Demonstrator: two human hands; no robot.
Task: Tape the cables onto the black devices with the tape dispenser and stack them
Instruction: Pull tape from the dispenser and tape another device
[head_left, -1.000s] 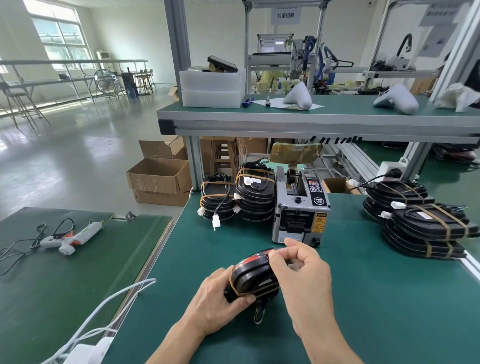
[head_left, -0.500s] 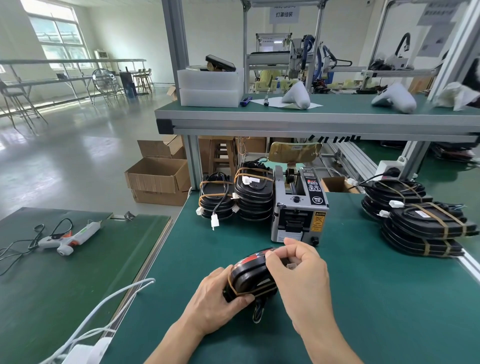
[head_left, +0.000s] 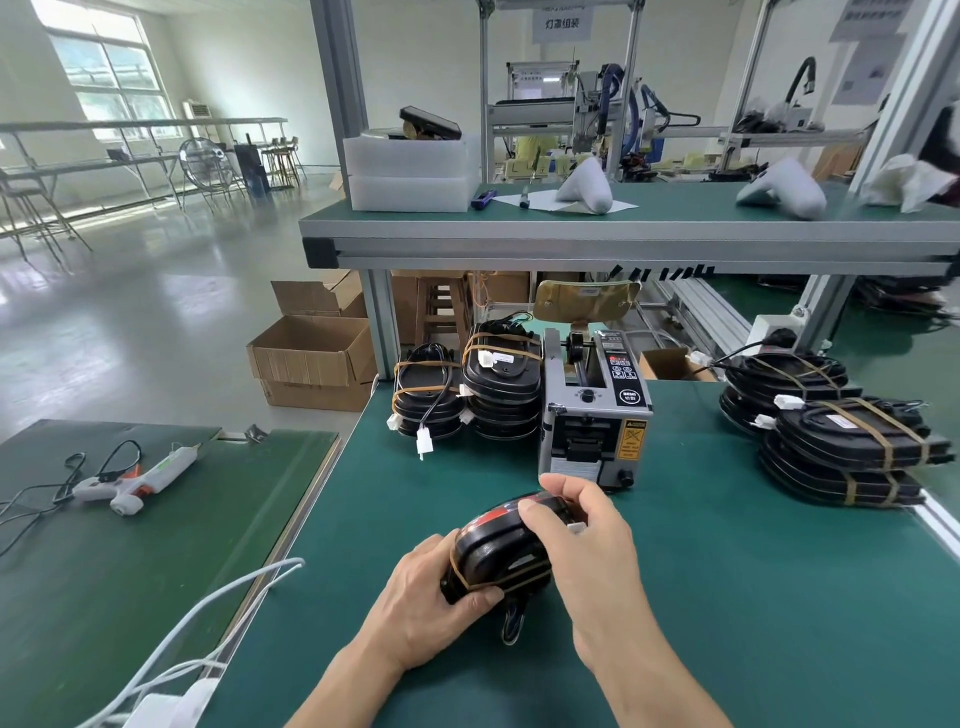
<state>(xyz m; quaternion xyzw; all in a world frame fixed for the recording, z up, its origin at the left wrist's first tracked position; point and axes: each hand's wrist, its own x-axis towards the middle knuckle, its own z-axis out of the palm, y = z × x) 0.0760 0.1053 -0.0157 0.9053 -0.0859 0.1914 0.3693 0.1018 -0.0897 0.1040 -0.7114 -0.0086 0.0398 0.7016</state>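
Device (head_left: 501, 558): black, lower centre of frame, held just above the green mat (head_left: 727, 597), tipped up on edge. One tan tape band crosses its near end; a cable loop hangs below it.

Left hand (head_left: 415, 608): fingers curled round the near end, thumb on the tape band, clamped on the device.

Right hand (head_left: 582, 545): fingers curled over the far top edge, thumb and forefinger pinched together there, next to a white connector. Whether a tape strip is between them, cannot tell.

Change over the last second: very little. Both grips are as before, the device has the same tilt, and the right hand sits a shade nearer the dispenser mouth. Judgement: the second band is being pressed down or the cable end tucked in; stacking not yet begun.

Dispenser (head_left: 595, 410): grey, centre of frame, just behind the right hand, tape roll on top.

Done stacks (head_left: 467, 395): two piles of taped devices, left of the dispenser. More piles (head_left: 841, 441) at right of frame, also banded.

Surroundings: second mat at lower left with a glue gun (head_left: 137, 475) and white cables. Upper shelf (head_left: 623, 228) across the top of frame carries foam trays and white housings. Cardboard boxes (head_left: 311, 358) on the floor, centre left; windows at upper left
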